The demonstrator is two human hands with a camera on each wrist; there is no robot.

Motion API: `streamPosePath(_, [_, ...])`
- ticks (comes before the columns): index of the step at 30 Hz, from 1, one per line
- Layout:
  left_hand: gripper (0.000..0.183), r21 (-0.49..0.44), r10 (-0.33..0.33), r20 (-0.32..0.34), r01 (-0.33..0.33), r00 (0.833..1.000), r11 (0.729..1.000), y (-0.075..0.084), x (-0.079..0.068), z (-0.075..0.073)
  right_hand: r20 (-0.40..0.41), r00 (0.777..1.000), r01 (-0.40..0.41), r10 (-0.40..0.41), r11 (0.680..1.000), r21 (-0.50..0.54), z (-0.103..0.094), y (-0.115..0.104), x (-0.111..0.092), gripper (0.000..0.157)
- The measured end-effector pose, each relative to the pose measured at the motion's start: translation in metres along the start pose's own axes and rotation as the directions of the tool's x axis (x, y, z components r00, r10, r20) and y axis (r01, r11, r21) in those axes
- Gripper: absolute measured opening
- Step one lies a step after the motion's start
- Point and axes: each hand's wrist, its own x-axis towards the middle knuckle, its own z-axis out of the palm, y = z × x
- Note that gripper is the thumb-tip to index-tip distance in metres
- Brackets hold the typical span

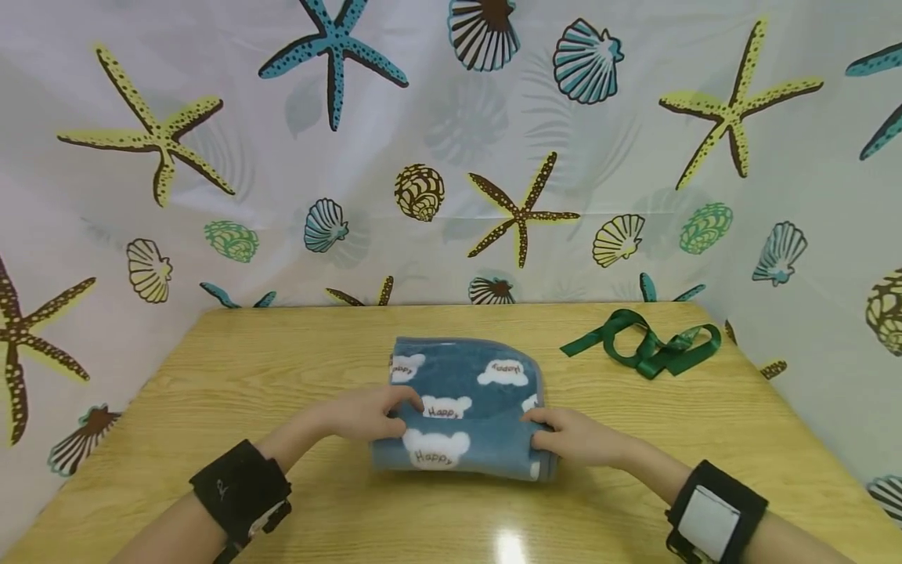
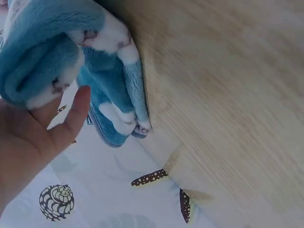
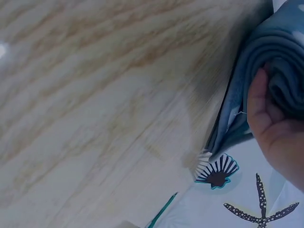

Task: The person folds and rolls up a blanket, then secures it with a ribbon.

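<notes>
A fluffy blue blanket [image 1: 503, 395] with white bear heads marked "Happy" lies on the table, its near part rolled up and its far part folded flat. At the roll's left end my left hand [image 1: 362, 413] grips it, index finger over the top and thumb at the side. My right hand [image 1: 579, 437] holds the right end the same way. In the right wrist view the coiled layers of the blanket [image 3: 273, 47] show, with the right hand [image 3: 280, 137] tucked against them. The left wrist view has the left hand [image 2: 33, 142] at the loose, open end.
A loosely looped green ribbon [image 1: 644, 348] lies at the back right of the wooden table [image 1: 282, 352]. Behind and at both sides hangs a white cloth [image 1: 268, 172] printed with starfish and shells. Each wrist wears a black band [image 1: 243, 489].
</notes>
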Motion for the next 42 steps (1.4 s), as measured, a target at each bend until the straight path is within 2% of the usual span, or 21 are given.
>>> streamPosePath(2, [0.036, 0.064, -0.019, -0.057, 0.023, 0.998, 0.998, 0.0, 0.006, 0.0, -0.079, 0.997, -0.027, 0.023, 0.998, -0.049, 0.001, -0.002, 0.002, 0.036])
streamPosePath(4, [0.035, 0.24, 0.031, -0.15, 0.006, 0.988, 0.971, -0.002, 0.011, 0.004, -0.17, 0.985, -0.051, 0.024, 0.987, -0.155, 0.004, -0.003, 0.005, 0.034])
streamPosePath(5, [0.033, 0.354, 0.099, -0.196, -0.024, 0.976, 0.935, -0.002, 0.012, 0.008, -0.211, 0.978, -0.056, 0.008, 0.973, -0.224, 0.006, -0.004, 0.006, 0.031])
streamPosePath(6, [0.03, 0.485, 0.189, -0.235, -0.054, 0.953, 0.873, -0.003, 0.013, 0.011, -0.245, 0.969, -0.058, -0.016, 0.955, -0.291, 0.007, -0.005, 0.006, 0.028])
streamPosePath(7, [0.026, 0.611, 0.301, -0.262, -0.084, 0.917, 0.787, -0.004, 0.013, 0.015, -0.275, 0.96, -0.059, -0.046, 0.93, -0.362, 0.009, -0.005, 0.007, 0.025])
streamPosePath(8, [0.021, 0.723, 0.42, -0.278, -0.099, 0.864, 0.684, -0.004, 0.013, 0.018, -0.298, 0.951, -0.056, -0.081, 0.904, -0.424, 0.01, -0.005, 0.007, 0.022])
streamPosePath(10, [0.01, 0.855, 0.63, -0.264, -0.124, 0.731, 0.503, -0.005, 0.01, 0.025, -0.33, 0.927, -0.029, -0.181, 0.84, -0.541, 0.012, -0.005, 0.007, 0.015])
streamPosePath(11, [0.007, 0.885, 0.697, -0.245, -0.139, 0.674, 0.445, -0.005, 0.009, 0.027, -0.338, 0.91, -0.003, -0.24, 0.811, -0.585, 0.013, -0.004, 0.007, 0.012])
streamPosePath(12, [0.006, 0.899, 0.735, -0.226, -0.154, 0.639, 0.41, -0.005, 0.008, 0.03, -0.339, 0.892, 0.027, -0.301, 0.782, -0.623, 0.013, -0.003, 0.008, 0.011])
streamPosePath(13, [0.007, 0.902, 0.753, -0.214, -0.17, 0.622, 0.396, -0.004, 0.006, 0.032, -0.336, 0.871, 0.055, -0.358, 0.751, -0.658, 0.013, -0.002, 0.008, 0.011])
streamPosePath(14, [0.011, 0.899, 0.754, -0.206, -0.183, 0.624, 0.397, -0.003, 0.004, 0.033, -0.331, 0.85, 0.08, -0.411, 0.721, -0.689, 0.012, -0.001, 0.009, 0.013])
streamPosePath(15, [0.017, 0.893, 0.739, -0.201, -0.19, 0.643, 0.408, -0.003, 0.002, 0.034, -0.323, 0.83, 0.102, -0.455, 0.692, -0.714, 0.012, -0.001, 0.009, 0.015])
streamPosePath(19, [0.053, 0.877, 0.574, -0.183, -0.131, 0.798, 0.462, -0.002, -0.002, 0.039, -0.281, 0.779, 0.169, -0.561, 0.619, -0.767, 0.009, 0.001, 0.009, 0.01])
streamPosePath(22, [0.069, 0.878, 0.454, -0.168, -0.077, 0.875, 0.473, -0.004, -0.001, 0.043, -0.239, 0.748, 0.223, -0.619, 0.574, -0.788, 0.008, 0.0, 0.007, 0.013])
streamPosePath(25, [0.077, 0.884, 0.396, -0.181, -0.028, 0.9, 0.467, -0.007, 0.003, 0.047, -0.164, 0.755, 0.237, -0.635, 0.497, -0.835, 0.011, 0.0, 0.006, 0.039])
streamPosePath(27, [0.08, 0.891, 0.382, -0.198, 0.004, 0.903, 0.454, -0.008, 0.006, 0.049, -0.111, 0.788, 0.224, -0.606, 0.45, -0.865, 0.014, 0.001, 0.006, 0.055])
streamPosePath(30, [0.085, 0.893, 0.364, -0.222, 0.039, 0.905, 0.447, -0.009, 0.011, 0.05, -0.088, 0.854, 0.167, -0.513, 0.431, -0.887, 0.018, 0.002, 0.008, 0.064])
streamPosePath(32, [0.081, 0.89, 0.354, -0.235, 0.054, 0.905, 0.453, -0.01, 0.015, 0.05, -0.104, 0.884, 0.129, -0.456, 0.45, -0.883, 0.019, 0.003, 0.011, 0.061])
streamPosePath(34, [0.073, 0.872, 0.344, -0.246, 0.051, 0.906, 0.488, -0.011, 0.019, 0.048, -0.127, 0.903, 0.101, -0.41, 0.492, -0.865, 0.019, 0.004, 0.014, 0.057])
streamPosePath(36, [0.063, 0.838, 0.314, -0.249, 0.041, 0.916, 0.543, -0.012, 0.022, 0.044, -0.144, 0.921, 0.086, -0.363, 0.55, -0.831, 0.017, 0.004, 0.016, 0.054])
streamPosePath(42, [0.042, 0.656, 0.186, -0.205, -0.007, 0.961, 0.754, -0.014, 0.023, 0.028, -0.136, 0.963, 0.106, -0.233, 0.789, -0.605, 0.004, 0.003, 0.02, 0.051])
